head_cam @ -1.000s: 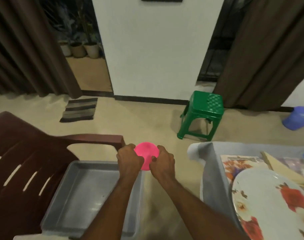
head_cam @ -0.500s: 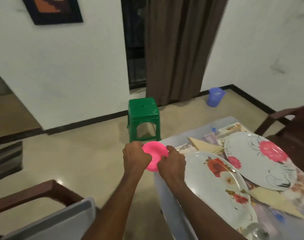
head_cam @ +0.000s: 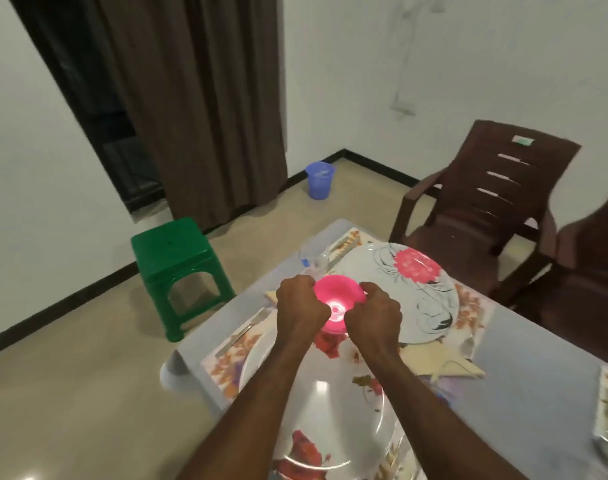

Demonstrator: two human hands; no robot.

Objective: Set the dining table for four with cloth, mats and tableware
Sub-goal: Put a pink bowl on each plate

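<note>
Small glossy pink bowl [head_cam: 337, 299]

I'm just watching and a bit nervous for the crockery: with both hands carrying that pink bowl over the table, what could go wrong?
1. The pink bowl is held over the near floral plate by the left hand and right hand; a slip could drop it onto the plate.
2. The far floral plate lies close beside, so free room looks tight; the bowl might knock its rim.
3. A fork lies by the table edge and could be nudged off.
</note>
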